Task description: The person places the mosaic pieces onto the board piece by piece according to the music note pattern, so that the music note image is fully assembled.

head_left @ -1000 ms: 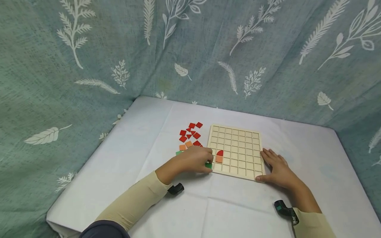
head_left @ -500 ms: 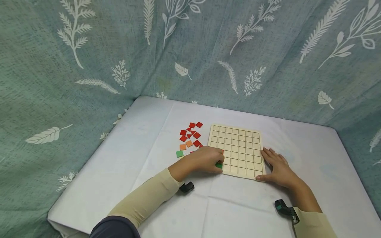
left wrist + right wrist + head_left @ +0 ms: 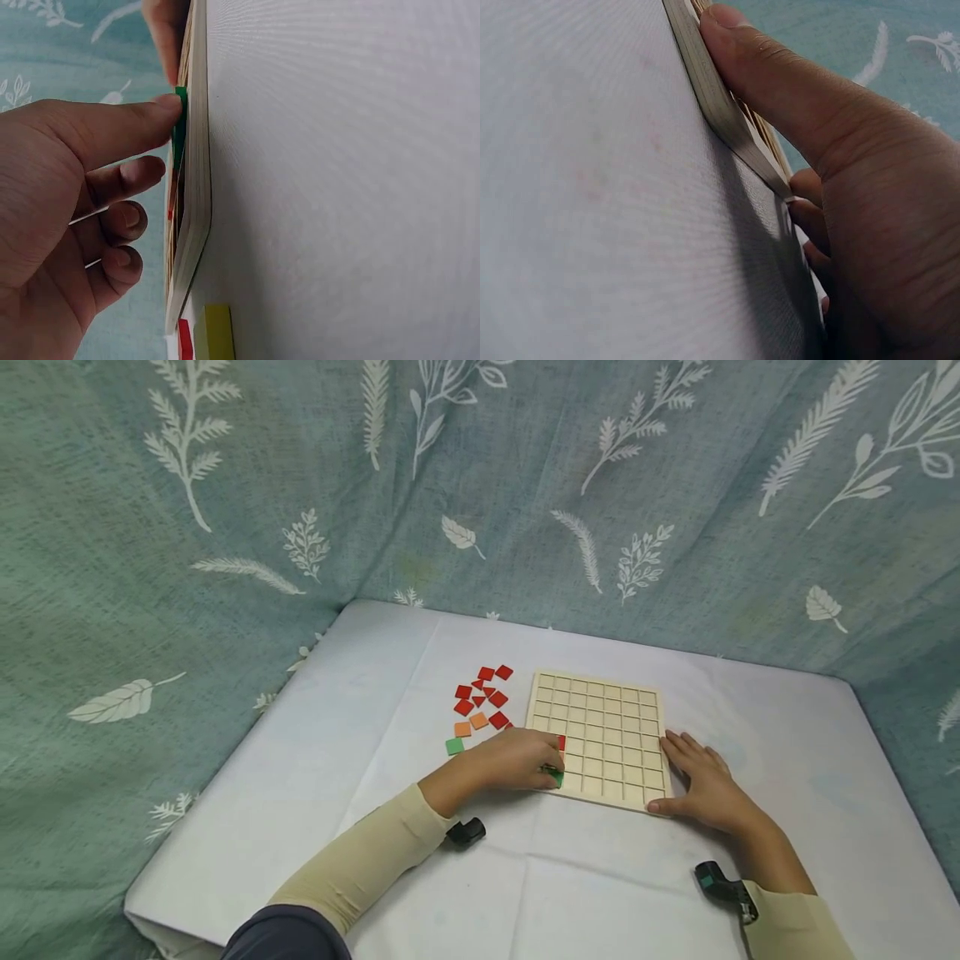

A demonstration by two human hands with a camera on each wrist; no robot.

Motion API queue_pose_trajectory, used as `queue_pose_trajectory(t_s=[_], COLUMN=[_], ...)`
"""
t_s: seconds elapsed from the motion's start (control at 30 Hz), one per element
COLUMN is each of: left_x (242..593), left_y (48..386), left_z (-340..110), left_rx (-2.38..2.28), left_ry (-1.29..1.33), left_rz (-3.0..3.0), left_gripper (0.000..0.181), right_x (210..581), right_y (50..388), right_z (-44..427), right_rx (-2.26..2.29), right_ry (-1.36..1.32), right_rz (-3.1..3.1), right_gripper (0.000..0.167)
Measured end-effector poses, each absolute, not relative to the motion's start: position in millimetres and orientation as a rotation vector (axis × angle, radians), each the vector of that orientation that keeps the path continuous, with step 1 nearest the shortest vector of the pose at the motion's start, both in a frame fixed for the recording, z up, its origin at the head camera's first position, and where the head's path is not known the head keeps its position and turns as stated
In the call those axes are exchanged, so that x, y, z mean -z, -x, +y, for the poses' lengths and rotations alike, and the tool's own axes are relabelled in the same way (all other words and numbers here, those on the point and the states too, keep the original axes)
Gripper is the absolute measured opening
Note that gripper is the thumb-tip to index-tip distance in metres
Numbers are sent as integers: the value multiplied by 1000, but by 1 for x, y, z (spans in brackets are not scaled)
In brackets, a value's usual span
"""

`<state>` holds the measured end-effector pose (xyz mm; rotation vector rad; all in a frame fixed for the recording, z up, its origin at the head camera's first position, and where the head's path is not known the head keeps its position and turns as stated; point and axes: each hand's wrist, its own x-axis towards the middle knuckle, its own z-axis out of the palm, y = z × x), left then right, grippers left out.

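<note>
A wooden grid board (image 3: 613,750) lies on the white table. Over its near left part, the left hand (image 3: 517,760) has its thumb on a green piece (image 3: 557,777); in the left wrist view the thumb of that hand (image 3: 97,165) touches the green piece (image 3: 179,127), which tilts against the board (image 3: 196,172), other fingers curled. A red piece (image 3: 562,742) shows just beyond the fingers. At the board's near right corner rests the right hand (image 3: 708,789), fingers spread along the side; in the right wrist view its thumb (image 3: 772,82) lies on the board's edge (image 3: 712,97).
Left of the board are several red pieces (image 3: 498,699), two orange squares (image 3: 462,729) and a green square (image 3: 454,746). A yellow piece (image 3: 217,334) stands out near the board's corner in the left wrist view. Patterned curtains (image 3: 525,527) surround the table (image 3: 315,735).
The left hand has moved right with the green piece, from the board's left edge to over its near left squares. The right hand has stayed at the board's corner.
</note>
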<state>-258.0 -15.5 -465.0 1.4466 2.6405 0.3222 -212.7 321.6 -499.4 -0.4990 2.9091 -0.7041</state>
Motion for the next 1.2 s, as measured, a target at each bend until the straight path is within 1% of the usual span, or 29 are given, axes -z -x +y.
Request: queue_pose_trajectory(t_s=[0.2,0.5,0.67,0.8,0.9,0.97,1.2], left_x=[464,463,461,460,459,458,458], left_y=[259,260,255,254,256,258,270], left_z=[-15,-11,-8,-9,-18,-27,-64], left_rx=[-298,-278,-185,-177,-271,-325,-321], left_ry=[-1425,-1450,-1522,-1567,-1560,-1537,-1311], left_rz=[2669,2671,2701,2701,2677,2672,2761], left_gripper=[5,5,14,14,9,9,8], right_x=[499,499,499,497,497,497,495], right_y=[213,214,213,213,213,213,212], right_z=[321,321,321,319,316,316,319], right_rx=[703,683,690,712,721,721,711], right_ry=[503,496,504,487,476,478,483], right_rz=[2911,2929,2920,2908,2896,2891,2891], right_gripper=[123,120,122,125,126,126,125])
